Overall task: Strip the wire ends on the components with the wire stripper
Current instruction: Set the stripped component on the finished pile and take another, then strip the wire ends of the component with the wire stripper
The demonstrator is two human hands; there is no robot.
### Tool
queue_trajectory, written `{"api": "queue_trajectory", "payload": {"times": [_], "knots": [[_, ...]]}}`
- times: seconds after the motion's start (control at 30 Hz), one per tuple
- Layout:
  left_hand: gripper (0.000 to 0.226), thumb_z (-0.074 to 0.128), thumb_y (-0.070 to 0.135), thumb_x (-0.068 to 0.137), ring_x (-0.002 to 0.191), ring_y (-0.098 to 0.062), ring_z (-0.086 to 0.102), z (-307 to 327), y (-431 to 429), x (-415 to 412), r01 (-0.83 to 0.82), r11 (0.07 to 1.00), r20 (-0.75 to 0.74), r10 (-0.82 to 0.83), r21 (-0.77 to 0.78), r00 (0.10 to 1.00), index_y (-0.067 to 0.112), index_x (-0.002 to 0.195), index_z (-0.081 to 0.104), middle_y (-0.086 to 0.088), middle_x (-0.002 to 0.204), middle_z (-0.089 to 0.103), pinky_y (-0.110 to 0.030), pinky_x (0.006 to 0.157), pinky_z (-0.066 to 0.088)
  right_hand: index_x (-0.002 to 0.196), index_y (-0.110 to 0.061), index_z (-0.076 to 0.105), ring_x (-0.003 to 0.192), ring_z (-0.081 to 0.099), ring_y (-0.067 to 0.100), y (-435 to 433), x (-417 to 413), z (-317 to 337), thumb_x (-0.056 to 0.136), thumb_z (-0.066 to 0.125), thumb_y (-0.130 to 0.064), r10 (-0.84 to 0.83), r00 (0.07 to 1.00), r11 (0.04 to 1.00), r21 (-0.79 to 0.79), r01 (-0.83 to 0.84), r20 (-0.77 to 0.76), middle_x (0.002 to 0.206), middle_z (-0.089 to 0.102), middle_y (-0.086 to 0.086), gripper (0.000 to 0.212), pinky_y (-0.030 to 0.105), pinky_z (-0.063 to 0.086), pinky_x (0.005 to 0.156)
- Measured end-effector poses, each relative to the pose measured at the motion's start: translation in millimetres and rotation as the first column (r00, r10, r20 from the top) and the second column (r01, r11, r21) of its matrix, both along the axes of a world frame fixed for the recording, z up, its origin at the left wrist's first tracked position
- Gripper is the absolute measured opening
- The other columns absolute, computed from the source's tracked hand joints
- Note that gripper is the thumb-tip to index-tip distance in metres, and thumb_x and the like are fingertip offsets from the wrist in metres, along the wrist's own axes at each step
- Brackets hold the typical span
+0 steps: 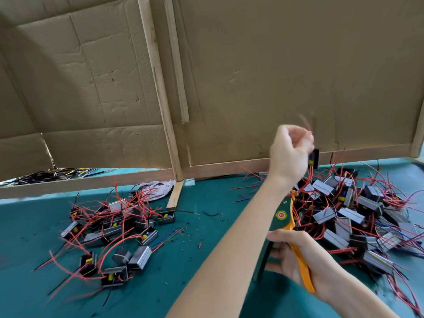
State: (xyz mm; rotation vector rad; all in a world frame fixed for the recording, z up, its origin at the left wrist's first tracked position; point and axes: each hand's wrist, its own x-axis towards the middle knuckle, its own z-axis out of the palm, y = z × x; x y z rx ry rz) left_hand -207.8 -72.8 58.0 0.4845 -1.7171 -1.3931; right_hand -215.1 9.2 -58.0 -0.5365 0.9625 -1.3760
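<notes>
Clamped on a small component (313, 158), the left grip (289, 152) hovers above the bench's (206, 249) far right edge while the right grip (296, 260) clamps the wire stripper (281, 214) beside the right-hand pile (358, 216); its blurred red wires (305, 121) could snag there.

Teal green for the worktop (34, 237), speckled with dark and red crumbs. Yellow-orange and dark green on the wire stripper (298, 255) handles, with a round red-and-yellow sticker (281, 215). Black bodies, silver-grey striped tops and small yellow parts on the components (325, 214). Red and black for the wires (110, 249). Plain brown on the cardboard (275, 65); pale wood for the slats (158, 88).
</notes>
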Motion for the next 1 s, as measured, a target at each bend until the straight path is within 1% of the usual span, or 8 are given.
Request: {"api": "queue_trajectory", "payload": {"times": [0.13, 0.27, 0.37, 0.47, 0.53, 0.7, 0.9, 1.0], "knots": [[0.024, 0.053, 0.012, 0.097, 0.108, -0.019, 0.057, -15, -6, 16, 0.178, 0.97, 0.411, -0.097, -0.163, 0.906, 0.006, 0.121, 0.054, -0.009, 0.128, 0.058, -0.034, 0.099, 0.045, 0.097, 0.005, 0.057, 0.07, 0.066, 0.038, -1, -1, 1, 0.056, 0.069, 0.0, -0.001, 0.999, 1.0, -0.005, 0.001, 0.032, 0.082, 0.062, 0.026, 0.042, 0.046, 0.058, 0.062], [0.025, 0.044, 0.007, 0.097, 0.108, -0.021, 0.059, -22, -43, 74, 0.167, 0.907, 0.654, 0.142, -0.387, 0.743, 0.011, 0.117, 0.06, -0.007, 0.123, 0.062, -0.029, 0.095, 0.045, 0.093, 0.004, 0.059, 0.071, 0.067, 0.038, 0, -2, -1, 0.055, 0.072, 0.004, -0.011, 0.999, 1.0, 0.01, 0.01, 0.031, 0.081, 0.063, 0.026, 0.039, 0.047, 0.059, 0.064], [0.035, 0.038, 0.003, 0.094, 0.115, -0.023, 0.055, -40, -81, 130, 0.117, 0.878, 0.839, 0.395, -0.465, 0.374, 0.015, 0.12, 0.058, -0.007, 0.127, 0.059, -0.03, 0.097, 0.042, 0.095, 0.003, 0.06, 0.074, 0.067, 0.039, 1, -4, -2, 0.066, 0.068, -0.005, -0.031, 0.999, 0.999, 0.011, 0.031, 0.018, 0.084, 0.064, 0.026, 0.032, 0.046, 0.059, 0.067], [0.036, 0.041, 0.004, 0.091, 0.119, -0.028, 0.05, -63, -109, 177, 0.106, 0.81, 0.808, 0.585, -0.577, -0.074, 0.015, 0.124, 0.052, -0.008, 0.127, 0.056, -0.04, 0.1, 0.037, 0.097, 0.004, 0.06, 0.075, 0.067, 0.039, -1, -4, -3, 0.066, 0.07, -0.002, -0.042, 0.999, 0.999, 0.014, 0.041, 0.011, 0.084, 0.065, 0.026, 0.033, 0.046, 0.058, 0.067], [0.036, 0.047, 0.008, 0.091, 0.118, -0.026, 0.049, -78, -122, 197, 0.094, 0.818, 0.799, 0.574, -0.567, -0.178, 0.019, 0.124, 0.052, -0.004, 0.125, 0.057, -0.041, 0.1, 0.032, 0.094, 0.004, 0.062, 0.075, 0.067, 0.039, -1, -5, -4, 0.063, 0.073, 0.001, -0.043, 0.999, 0.999, 0.017, 0.043, 0.013, 0.084, 0.064, 0.026, 0.033, 0.046, 0.058, 0.067], [0.012, 0.059, 0.028, 0.092, 0.1, -0.02, 0.056, -94, -132, 205, 0.022, 0.767, 0.762, 0.639, -0.641, -0.103, 0.027, 0.103, 0.061, 0.009, 0.094, 0.06, -0.039, 0.082, 0.025, 0.092, 0.003, 0.063, 0.074, 0.068, 0.039, -2, -4, -4, 0.058, 0.074, 0.0, -0.039, 0.999, 0.999, 0.021, 0.039, 0.013, 0.084, 0.064, 0.026, 0.035, 0.046, 0.058, 0.066], [0.01, 0.069, 0.041, 0.083, 0.09, -0.008, 0.05, -96, -120, 192, 0.015, 0.84, 0.814, 0.522, -0.543, 0.255, 0.037, 0.086, 0.06, 0.021, 0.087, 0.054, -0.036, 0.081, 0.022, 0.095, 0.003, 0.06, 0.073, 0.067, 0.038, -1, -1, -2, 0.063, 0.069, -0.007, -0.04, 0.999, 0.999, 0.006, 0.04, 0.025, 0.082, 0.064, 0.025, 0.035, 0.047, 0.059, 0.067], [0.011, 0.07, 0.034, 0.084, 0.093, -0.007, 0.049, -93, -113, 182, 0.072, 0.863, 0.793, 0.422, -0.499, 0.44, 0.036, 0.077, 0.062, 0.02, 0.087, 0.056, -0.035, 0.088, 0.032, 0.096, 0.004, 0.059, 0.073, 0.066, 0.039, 1, 0, 0, 0.066, 0.067, -0.007, -0.041, 0.999, 0.999, -0.01, 0.041, 0.019, 0.082, 0.064, 0.025, 0.033, 0.047, 0.059, 0.068]]}}
